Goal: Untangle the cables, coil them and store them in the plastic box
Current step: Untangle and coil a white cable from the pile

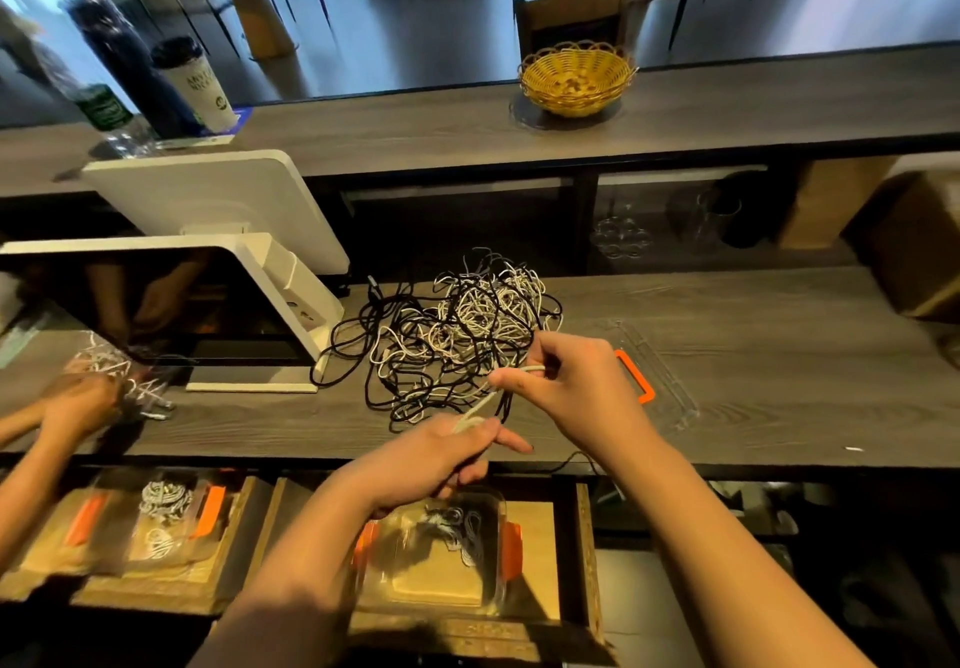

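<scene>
Desk [727, 335] holds cable tangle [457, 329], centre. Box [441, 548] below desk edge, some cables inside. Right hand [576, 387] and left hand [441, 454] each pinch white cable [480, 407], running diagonally lower-left to upper-right between them, hands near, apart.

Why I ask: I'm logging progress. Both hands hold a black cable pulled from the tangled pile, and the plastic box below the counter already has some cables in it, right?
Not quite: the head view shows the cable stretched between the left hand and the right hand is white, not black. It does lead from the tangled pile, and the plastic box below the counter already has some cables in it.
</scene>
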A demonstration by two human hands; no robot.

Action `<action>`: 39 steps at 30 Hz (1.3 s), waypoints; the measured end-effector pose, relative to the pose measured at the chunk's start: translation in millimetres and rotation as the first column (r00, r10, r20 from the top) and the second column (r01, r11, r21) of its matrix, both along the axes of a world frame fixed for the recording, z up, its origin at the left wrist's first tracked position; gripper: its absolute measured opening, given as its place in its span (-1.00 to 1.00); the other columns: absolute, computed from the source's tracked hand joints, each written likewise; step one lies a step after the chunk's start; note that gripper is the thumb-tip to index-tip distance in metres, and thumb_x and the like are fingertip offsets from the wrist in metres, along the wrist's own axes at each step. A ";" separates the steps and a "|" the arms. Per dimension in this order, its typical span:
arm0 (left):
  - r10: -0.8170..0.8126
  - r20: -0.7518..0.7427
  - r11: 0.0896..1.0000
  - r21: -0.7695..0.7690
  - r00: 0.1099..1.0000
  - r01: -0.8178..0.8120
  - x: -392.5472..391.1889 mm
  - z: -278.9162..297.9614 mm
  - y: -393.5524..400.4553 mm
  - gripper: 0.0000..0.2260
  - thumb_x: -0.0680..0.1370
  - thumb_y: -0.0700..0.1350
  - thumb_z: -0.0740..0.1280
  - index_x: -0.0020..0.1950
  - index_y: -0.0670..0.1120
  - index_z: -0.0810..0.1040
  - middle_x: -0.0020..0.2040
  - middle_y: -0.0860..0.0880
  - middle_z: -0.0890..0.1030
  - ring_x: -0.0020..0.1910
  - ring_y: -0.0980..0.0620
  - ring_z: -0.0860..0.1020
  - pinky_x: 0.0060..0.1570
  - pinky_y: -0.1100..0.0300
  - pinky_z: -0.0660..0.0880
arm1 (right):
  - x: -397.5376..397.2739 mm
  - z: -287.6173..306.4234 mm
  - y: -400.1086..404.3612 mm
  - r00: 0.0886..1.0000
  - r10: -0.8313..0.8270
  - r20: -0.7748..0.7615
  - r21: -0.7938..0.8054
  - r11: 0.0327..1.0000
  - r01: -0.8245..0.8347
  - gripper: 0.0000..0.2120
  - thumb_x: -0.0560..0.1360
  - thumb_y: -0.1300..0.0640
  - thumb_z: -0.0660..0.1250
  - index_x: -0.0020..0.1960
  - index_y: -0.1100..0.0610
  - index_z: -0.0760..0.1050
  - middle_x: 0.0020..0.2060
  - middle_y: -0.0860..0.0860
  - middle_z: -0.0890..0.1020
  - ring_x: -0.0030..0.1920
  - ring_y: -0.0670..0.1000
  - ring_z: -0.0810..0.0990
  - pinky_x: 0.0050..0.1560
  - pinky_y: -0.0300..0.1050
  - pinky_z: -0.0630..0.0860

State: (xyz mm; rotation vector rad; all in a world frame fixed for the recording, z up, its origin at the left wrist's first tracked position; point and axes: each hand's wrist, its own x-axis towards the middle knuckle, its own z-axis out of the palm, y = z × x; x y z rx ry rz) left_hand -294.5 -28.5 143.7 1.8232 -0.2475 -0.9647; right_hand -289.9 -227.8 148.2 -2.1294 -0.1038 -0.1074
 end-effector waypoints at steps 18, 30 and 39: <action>0.569 -0.467 0.382 -0.578 0.677 -0.721 7.9 4.0 23.8 -0.50 0.68 0.19 0.02 0.38 -0.08 0.50 -0.37 0.03 0.28 -0.46 0.16 0.22 -0.52 0.32 0.18 | -18.3 -16.6 48.1 0.982 0.015 -0.186 -0.026 0.999 -0.020 -0.67 0.61 -0.09 0.28 -0.28 0.02 0.47 -0.45 -0.08 0.47 -0.42 -0.15 0.38 -0.34 -0.13 0.33; 0.608 -0.589 0.332 -0.421 0.533 -0.844 16.7 -7.7 43.2 -0.54 0.71 0.16 -0.01 0.23 -0.06 0.59 -0.11 -0.09 0.64 -0.06 -0.03 0.62 0.04 0.07 0.51 | -27.3 -12.8 84.0 0.941 0.089 -0.326 -0.153 0.978 -0.145 -0.70 0.63 -0.04 0.27 -0.21 0.08 0.56 -0.49 -0.09 0.44 -0.49 -0.19 0.41 -0.46 -0.31 0.26; 0.687 -0.546 0.229 -0.464 0.480 -0.856 28.8 -6.4 38.0 -0.53 0.70 0.19 0.00 0.24 -0.09 0.53 -0.39 0.05 0.33 -0.45 0.14 0.24 -0.49 0.28 0.22 | -23.7 -10.8 112.2 0.932 0.100 -0.349 -0.173 0.970 -0.168 -0.68 0.62 -0.07 0.27 -0.13 0.12 0.63 -0.40 -0.04 0.54 -0.38 -0.06 0.47 -0.36 -0.18 0.32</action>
